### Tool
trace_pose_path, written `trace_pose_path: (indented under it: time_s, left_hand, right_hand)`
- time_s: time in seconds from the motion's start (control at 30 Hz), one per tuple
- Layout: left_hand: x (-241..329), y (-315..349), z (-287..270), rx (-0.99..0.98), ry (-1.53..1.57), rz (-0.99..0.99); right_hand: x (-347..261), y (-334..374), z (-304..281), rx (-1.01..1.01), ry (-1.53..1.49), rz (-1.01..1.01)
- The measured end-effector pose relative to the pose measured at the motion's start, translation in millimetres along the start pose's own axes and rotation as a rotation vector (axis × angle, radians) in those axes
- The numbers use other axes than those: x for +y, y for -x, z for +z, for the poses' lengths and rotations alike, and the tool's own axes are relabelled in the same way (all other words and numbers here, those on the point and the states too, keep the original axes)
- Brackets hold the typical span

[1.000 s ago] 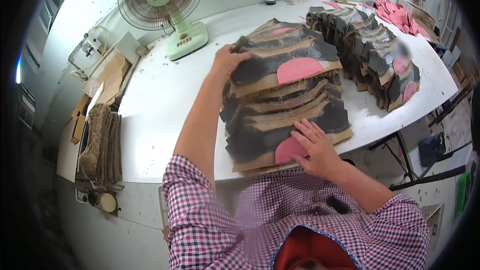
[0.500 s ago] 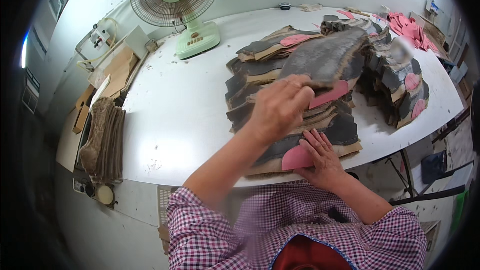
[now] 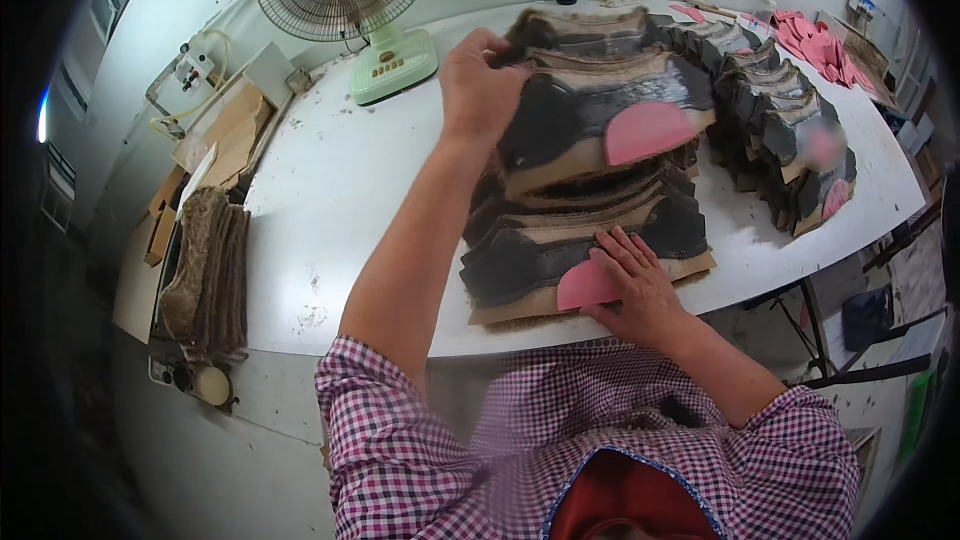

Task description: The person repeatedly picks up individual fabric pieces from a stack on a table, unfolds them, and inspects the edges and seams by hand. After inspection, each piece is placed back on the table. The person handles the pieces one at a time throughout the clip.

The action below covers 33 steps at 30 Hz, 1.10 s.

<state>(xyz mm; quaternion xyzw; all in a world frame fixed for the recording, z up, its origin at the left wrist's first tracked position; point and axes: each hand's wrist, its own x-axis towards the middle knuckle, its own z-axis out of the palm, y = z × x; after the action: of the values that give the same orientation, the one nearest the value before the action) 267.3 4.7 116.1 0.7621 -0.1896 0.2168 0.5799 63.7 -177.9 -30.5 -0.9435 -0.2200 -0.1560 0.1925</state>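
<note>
My left hand (image 3: 482, 88) is at the far left of a pile of shaped, fibrous felt-like pieces. Its fingers are closed on the left end of a dark grey and tan piece (image 3: 585, 35), slightly blurred. Just nearer lies another dark piece (image 3: 555, 120) with a rounded pink patch (image 3: 652, 132) at its front edge. My right hand (image 3: 640, 285) rests flat, fingers outstretched, on the nearest piece (image 3: 505, 272). Its thumb side touches that piece's half-round pink patch (image 3: 586, 286) and partly covers it.
A curved row of overlapping pieces (image 3: 775, 130) runs along the right. Pink cut-outs (image 3: 815, 45) are heaped at the far right. A pale green fan (image 3: 395, 68) stands at the back. Brown felt pieces (image 3: 205, 275) stand stacked at the white table's (image 3: 345, 210) left edge.
My left hand has moved away from me and left, from mid-pile to its far left end. The raised grey piece no longer hides the patched piece. My right hand stays at the near pink patch.
</note>
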Motion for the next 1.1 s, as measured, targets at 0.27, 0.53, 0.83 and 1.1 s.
trace_pose_path:
  time_s: [0.27,0.53,0.83,1.1]
  left_hand:
    - [-8.2,-18.1,-11.8,-0.301,0.495,-0.513]
    - [-33.5,-18.7,-11.6,-0.365,-0.186,-0.295]
    - [-31.2,-23.0,2.9,-0.299,-0.379,-0.187]
    - [61.3,-36.5,18.7,-0.219,-0.415,0.136]
  right_hand:
    - [3.6,-2.2,-6.0,-0.002,-0.086,-0.015]
    - [-20.0,-37.0,-25.2,0.119,0.084,-0.172]
    - [-28.7,-128.4,36.7,-0.056,-0.108,-0.018]
    - [-27.0,-146.0,32.7,-0.238,-0.158,0.082]
